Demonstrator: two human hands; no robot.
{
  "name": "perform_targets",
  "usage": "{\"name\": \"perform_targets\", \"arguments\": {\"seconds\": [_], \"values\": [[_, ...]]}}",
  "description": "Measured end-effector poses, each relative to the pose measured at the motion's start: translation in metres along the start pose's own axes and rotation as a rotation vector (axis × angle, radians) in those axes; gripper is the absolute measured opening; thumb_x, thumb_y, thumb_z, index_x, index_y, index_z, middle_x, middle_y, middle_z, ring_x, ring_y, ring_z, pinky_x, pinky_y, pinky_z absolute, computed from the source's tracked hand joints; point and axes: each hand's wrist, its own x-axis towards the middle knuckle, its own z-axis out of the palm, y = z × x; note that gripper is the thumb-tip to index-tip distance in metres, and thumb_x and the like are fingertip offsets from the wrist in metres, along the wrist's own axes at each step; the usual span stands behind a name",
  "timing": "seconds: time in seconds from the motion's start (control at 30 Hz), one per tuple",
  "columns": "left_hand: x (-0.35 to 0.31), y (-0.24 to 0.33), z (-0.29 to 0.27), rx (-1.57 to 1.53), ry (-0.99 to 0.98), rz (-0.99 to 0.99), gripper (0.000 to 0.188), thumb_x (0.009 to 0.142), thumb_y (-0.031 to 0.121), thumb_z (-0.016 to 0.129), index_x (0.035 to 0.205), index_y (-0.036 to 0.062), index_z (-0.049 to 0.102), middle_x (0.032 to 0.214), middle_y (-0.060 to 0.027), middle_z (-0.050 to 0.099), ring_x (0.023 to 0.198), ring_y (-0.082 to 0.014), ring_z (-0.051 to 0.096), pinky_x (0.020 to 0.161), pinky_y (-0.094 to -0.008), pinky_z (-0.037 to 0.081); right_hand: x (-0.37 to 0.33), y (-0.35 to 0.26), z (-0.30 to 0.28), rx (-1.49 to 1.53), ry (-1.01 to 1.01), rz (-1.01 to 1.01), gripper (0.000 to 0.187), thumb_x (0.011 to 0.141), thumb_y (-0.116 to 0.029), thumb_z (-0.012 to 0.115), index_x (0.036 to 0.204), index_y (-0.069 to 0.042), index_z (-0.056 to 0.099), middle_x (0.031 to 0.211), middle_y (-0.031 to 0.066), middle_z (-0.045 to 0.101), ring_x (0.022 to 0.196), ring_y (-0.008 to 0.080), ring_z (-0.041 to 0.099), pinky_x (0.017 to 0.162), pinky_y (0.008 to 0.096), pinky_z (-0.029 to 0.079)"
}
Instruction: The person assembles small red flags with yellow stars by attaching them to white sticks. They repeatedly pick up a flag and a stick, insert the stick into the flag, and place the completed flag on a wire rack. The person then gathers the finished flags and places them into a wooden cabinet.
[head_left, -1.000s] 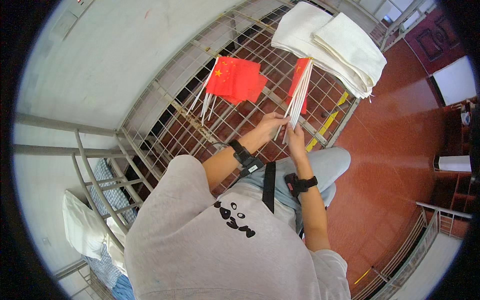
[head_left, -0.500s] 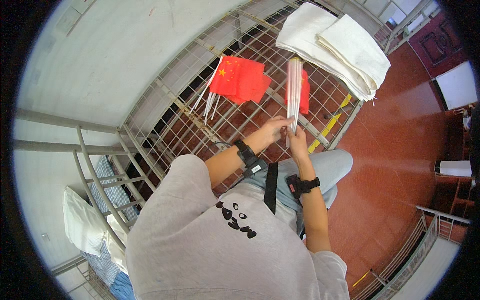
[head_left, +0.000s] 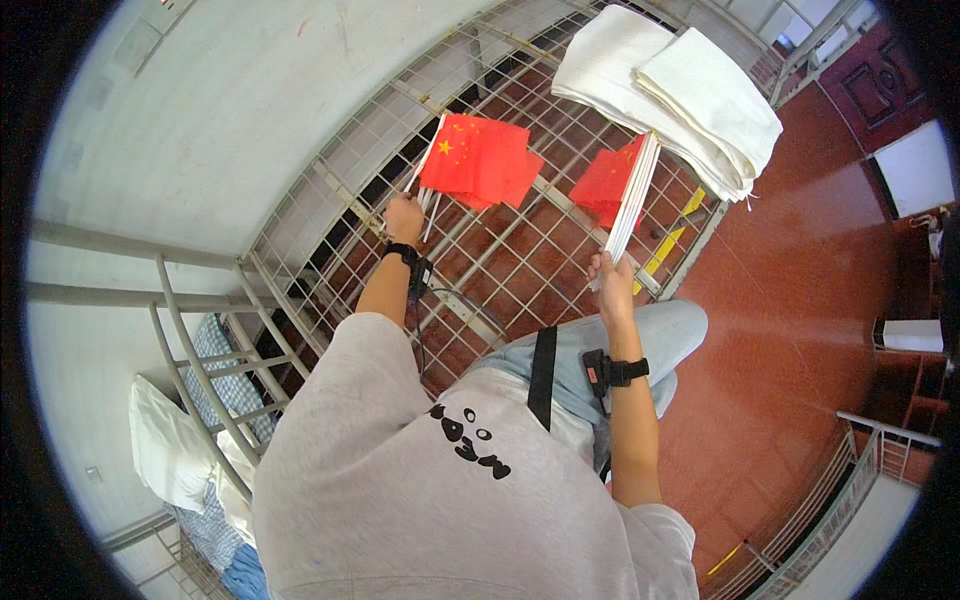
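A pile of small red flags with yellow stars (head_left: 478, 160) lies on the wire mesh bed base, its white sticks pointing down to the left. At those stick ends is my left hand (head_left: 403, 218), fingers curled closed on a stick; how many it grips is hidden. Farther right, my right hand (head_left: 612, 272) is closed around the lower ends of a bundle of white flag sticks (head_left: 633, 200). The red cloth of this bundle (head_left: 607, 182) hangs out to the left of the sticks, above the mesh.
Folded white cloth (head_left: 670, 95) rests at the far right of the mesh bed base (head_left: 490, 260). A metal ladder (head_left: 215, 365) stands at the left, by a pale wall (head_left: 230, 100). Red-brown floor (head_left: 760, 330) shows beyond the bed's right edge.
My left hand has left the bundle and moved left to the sticks of the lying flags. My right hand has shifted slightly right, and its bundle now tilts right with the red cloth on the left.
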Motion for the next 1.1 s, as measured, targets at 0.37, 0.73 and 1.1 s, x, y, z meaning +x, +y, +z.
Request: {"name": "perform_targets", "arguments": {"seconds": [0.37, 0.73, 1.1], "values": [[-0.014, 0.009, -0.004, -0.031, 0.136, 0.024, 0.019, 0.081, 0.017, 0.058, 0.089, 0.0008, 0.062, 0.083, -0.0187, 0.063, 0.075, -0.032, 0.061, 0.066, -0.0412, 0.05, -0.004, -0.004, -0.002, -0.084, 0.011, -0.023, 0.015, 0.093, -0.013, 0.041, 0.098, 0.001, 0.045, 0.068, 0.0034, 0.048, 0.056, 0.0117, 0.046, 0.051, 0.0252, 0.04], [-0.044, 0.053, -0.013, -0.847, -0.242, -0.232, 0.027, 0.088, 0.013, 0.049, 0.108, -0.0023, 0.059, 0.061, -0.001, 0.047, 0.051, -0.0102, 0.041, 0.051, -0.0259, 0.037, -0.001, 0.002, -0.001, -0.123, 0.039, -0.045, 0.017, 0.093, -0.013, 0.04, 0.1, 0.002, 0.046, 0.07, 0.0052, 0.051, 0.058, 0.0136, 0.05, 0.052, 0.0261, 0.042], [-0.125, 0.092, 0.015, -0.784, -0.589, 0.216, 0.02, 0.093, 0.019, 0.039, 0.106, 0.0052, 0.047, 0.089, -0.0063, 0.06, 0.079, -0.0136, 0.056, 0.066, -0.0273, 0.043, -0.005, -0.005, 0.012, -0.136, -0.02, -0.047, 0.014, 0.093, -0.012, 0.041, 0.099, -0.001, 0.046, 0.078, 0.0045, 0.053, 0.066, 0.013, 0.053, 0.058, 0.0262, 0.045]]}}
